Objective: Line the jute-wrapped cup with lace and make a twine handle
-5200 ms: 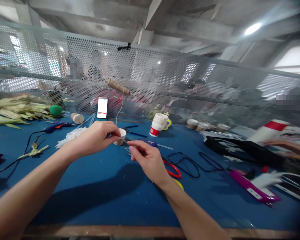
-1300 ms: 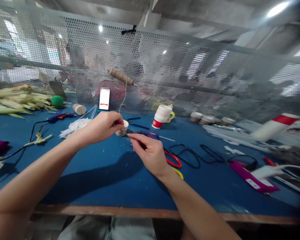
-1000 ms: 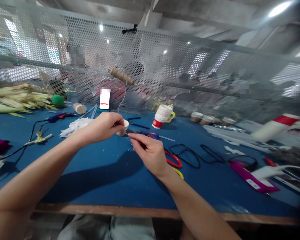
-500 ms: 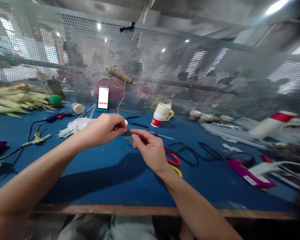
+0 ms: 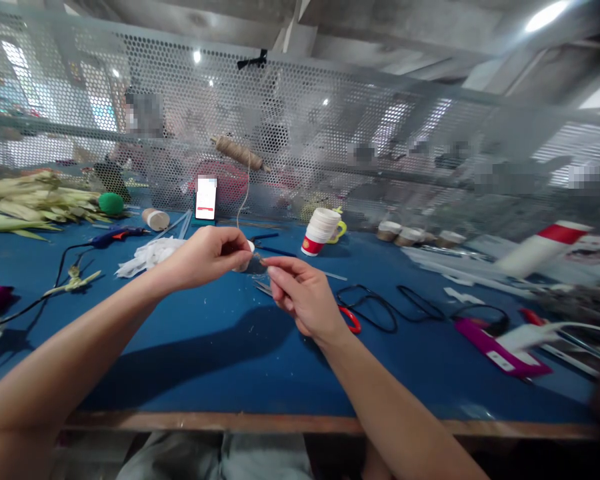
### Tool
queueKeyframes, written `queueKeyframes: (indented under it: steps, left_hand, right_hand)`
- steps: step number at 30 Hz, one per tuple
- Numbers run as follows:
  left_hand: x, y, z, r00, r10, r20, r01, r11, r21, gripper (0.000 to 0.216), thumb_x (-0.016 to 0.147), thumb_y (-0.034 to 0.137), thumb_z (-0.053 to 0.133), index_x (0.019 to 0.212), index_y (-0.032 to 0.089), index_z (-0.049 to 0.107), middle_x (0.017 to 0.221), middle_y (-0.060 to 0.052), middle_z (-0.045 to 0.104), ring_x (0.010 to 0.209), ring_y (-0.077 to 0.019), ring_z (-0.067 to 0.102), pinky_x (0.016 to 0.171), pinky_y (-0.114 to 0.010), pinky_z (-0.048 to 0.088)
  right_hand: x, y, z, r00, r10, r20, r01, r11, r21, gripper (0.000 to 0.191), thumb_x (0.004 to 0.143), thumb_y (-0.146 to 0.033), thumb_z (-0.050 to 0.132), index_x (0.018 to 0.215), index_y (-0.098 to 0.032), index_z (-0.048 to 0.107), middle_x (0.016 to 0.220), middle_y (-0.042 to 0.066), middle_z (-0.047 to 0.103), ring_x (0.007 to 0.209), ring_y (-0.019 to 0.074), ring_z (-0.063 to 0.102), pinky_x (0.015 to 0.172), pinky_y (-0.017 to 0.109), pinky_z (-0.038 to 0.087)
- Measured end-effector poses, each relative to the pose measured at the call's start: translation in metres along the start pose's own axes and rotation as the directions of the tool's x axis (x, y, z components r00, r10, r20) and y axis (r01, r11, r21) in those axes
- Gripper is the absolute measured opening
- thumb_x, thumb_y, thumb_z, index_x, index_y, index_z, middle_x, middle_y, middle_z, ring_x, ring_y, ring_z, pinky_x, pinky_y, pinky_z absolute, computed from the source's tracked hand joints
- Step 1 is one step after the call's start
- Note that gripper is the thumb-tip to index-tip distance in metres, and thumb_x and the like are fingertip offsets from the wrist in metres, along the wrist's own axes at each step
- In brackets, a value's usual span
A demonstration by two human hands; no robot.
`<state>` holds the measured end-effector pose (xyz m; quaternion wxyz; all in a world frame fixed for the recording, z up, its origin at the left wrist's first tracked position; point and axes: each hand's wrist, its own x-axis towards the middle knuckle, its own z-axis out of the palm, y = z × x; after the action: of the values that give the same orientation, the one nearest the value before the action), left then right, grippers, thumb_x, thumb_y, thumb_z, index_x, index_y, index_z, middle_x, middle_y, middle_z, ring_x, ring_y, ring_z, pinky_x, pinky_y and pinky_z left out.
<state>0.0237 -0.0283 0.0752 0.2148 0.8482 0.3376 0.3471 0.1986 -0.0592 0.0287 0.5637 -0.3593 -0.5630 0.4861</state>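
My left hand point(image 5: 207, 254) is closed round a small paper cup point(image 5: 250, 247) partly wrapped in twine, held above the blue table point(image 5: 190, 347). A thin strand of twine point(image 5: 243, 190) runs up from it to a spool point(image 5: 235, 153) hung on the mesh screen. My right hand point(image 5: 303, 293) is right beside the cup, its thumb and forefinger pinched on something thin at the cup's side; what it grips is too small to name.
Red-handled scissors point(image 5: 351, 320) and black cord loops point(image 5: 380, 307) lie right of my hands. A stack of paper cups point(image 5: 319, 233), a phone point(image 5: 205, 198), a glue gun point(image 5: 113, 235), white scraps point(image 5: 147, 253), husks point(image 5: 35, 207) and a green ball point(image 5: 111, 203) sit behind. A magenta tool point(image 5: 497, 350) lies at right.
My right hand has lifted and moved closer to the cup, its pinch now at the cup's side. The left hand has turned the cup so less of it shows.
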Motion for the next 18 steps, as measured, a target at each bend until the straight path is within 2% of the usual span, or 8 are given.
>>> queueKeyframes:
  steps: [8, 14, 18]
  left_hand:
    - [-0.001, -0.001, -0.002, 0.998, 0.017, 0.065, -0.012, 0.997, -0.075, 0.016, 0.079, 0.027, 0.048, 0.077, 0.013, 0.055, 0.065, -0.001, 0.058, 0.056, -0.0073, 0.050, 0.052, -0.018, 0.039]
    - [-0.001, -0.003, -0.008, 0.983, 0.053, 0.176, -0.036, 0.994, -0.099, 0.015, 0.080, 0.025, 0.048, 0.078, 0.013, 0.056, 0.068, 0.000, 0.059, 0.061, -0.0077, 0.051, 0.057, -0.019, 0.040]
    - [0.000, -0.003, -0.011, 0.977, 0.107, 0.185, -0.114, 0.993, 0.023, 0.011, 0.079, 0.021, 0.049, 0.077, 0.014, 0.058, 0.072, 0.000, 0.061, 0.064, -0.0081, 0.053, 0.058, -0.018, 0.040]
  right_hand:
    - [-0.001, -0.001, -0.001, 0.996, 0.051, 0.067, -0.053, 0.998, 0.035, 0.015, 0.071, -0.026, 0.061, 0.083, -0.018, 0.065, 0.041, -0.008, 0.050, 0.030, 0.0014, 0.029, 0.032, 0.015, 0.021]
    - [-0.003, -0.004, -0.005, 0.983, 0.018, 0.182, 0.008, 0.990, -0.144, 0.016, 0.075, -0.026, 0.058, 0.086, -0.017, 0.066, 0.043, -0.007, 0.050, 0.034, 0.0028, 0.034, 0.033, 0.016, 0.023]
    - [-0.004, -0.009, -0.006, 0.974, 0.029, 0.224, 0.042, 0.951, -0.308, 0.018, 0.076, -0.025, 0.057, 0.087, -0.015, 0.067, 0.045, -0.006, 0.051, 0.037, 0.0040, 0.038, 0.037, 0.017, 0.028]
